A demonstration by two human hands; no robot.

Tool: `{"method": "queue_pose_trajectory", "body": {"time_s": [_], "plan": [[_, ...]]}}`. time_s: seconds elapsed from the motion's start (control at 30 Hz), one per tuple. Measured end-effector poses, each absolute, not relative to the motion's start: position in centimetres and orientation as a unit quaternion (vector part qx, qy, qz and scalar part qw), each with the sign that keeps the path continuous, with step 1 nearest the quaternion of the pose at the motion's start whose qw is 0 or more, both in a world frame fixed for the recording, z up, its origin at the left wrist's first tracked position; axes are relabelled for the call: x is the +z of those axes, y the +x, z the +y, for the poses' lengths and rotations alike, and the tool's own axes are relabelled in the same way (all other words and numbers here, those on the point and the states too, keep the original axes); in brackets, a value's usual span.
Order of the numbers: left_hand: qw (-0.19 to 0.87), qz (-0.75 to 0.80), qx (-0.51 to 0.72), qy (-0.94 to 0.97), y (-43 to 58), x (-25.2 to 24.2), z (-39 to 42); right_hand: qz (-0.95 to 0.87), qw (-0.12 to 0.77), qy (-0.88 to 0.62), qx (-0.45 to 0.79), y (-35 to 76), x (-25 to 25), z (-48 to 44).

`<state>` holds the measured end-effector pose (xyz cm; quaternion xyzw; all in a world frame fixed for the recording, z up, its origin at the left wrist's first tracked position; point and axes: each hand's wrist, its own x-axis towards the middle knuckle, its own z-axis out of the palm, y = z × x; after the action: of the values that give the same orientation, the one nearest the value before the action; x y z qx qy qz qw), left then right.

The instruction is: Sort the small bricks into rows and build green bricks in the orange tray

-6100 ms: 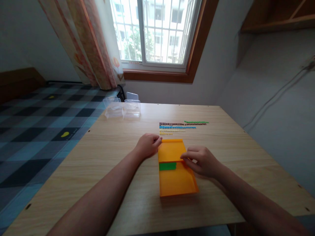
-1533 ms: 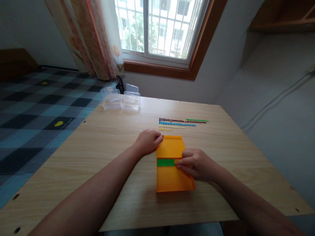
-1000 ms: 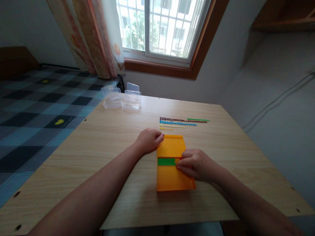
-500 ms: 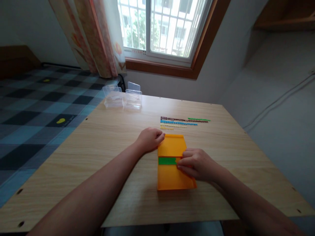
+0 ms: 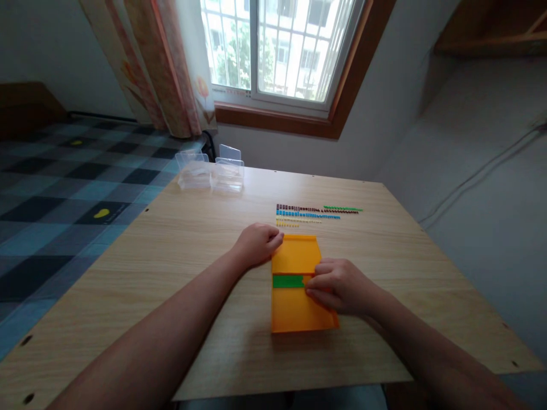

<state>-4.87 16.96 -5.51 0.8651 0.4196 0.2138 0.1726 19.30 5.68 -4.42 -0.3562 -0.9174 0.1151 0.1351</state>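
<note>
An orange tray [image 5: 299,310] lies in the middle of the wooden table [image 5: 179,267]. A green plate [image 5: 287,281] sits across its middle. My left hand [image 5: 256,244] is curled with its fingertips against the tray's far left corner. My right hand [image 5: 337,285] rests on the tray's right side, fingers bent and pinched at the green plate's right end. Beyond the tray lie rows of small beads [image 5: 314,213] in dark red, green, blue and yellow.
Two clear plastic boxes [image 5: 211,173] stand at the table's far left corner. A bed with a blue checked cover [image 5: 55,205] is on the left. A window and curtain are behind the table, a grey wall to the right.
Compared with six seconds ago, my right hand has shifted onto the green plate's right end. Over the last second and a half both hands and the tray have stayed put.
</note>
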Motion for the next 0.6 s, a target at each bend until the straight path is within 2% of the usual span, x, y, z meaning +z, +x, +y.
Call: {"method": "queue_pose_trajectory", "body": {"time_s": [0.6], "plan": [[0.176,0.426,0.213,0.862,-4.91,-5.34,17.11,-0.922,0.139,-0.349,0.098,19.13,-4.43,5.71]]}}
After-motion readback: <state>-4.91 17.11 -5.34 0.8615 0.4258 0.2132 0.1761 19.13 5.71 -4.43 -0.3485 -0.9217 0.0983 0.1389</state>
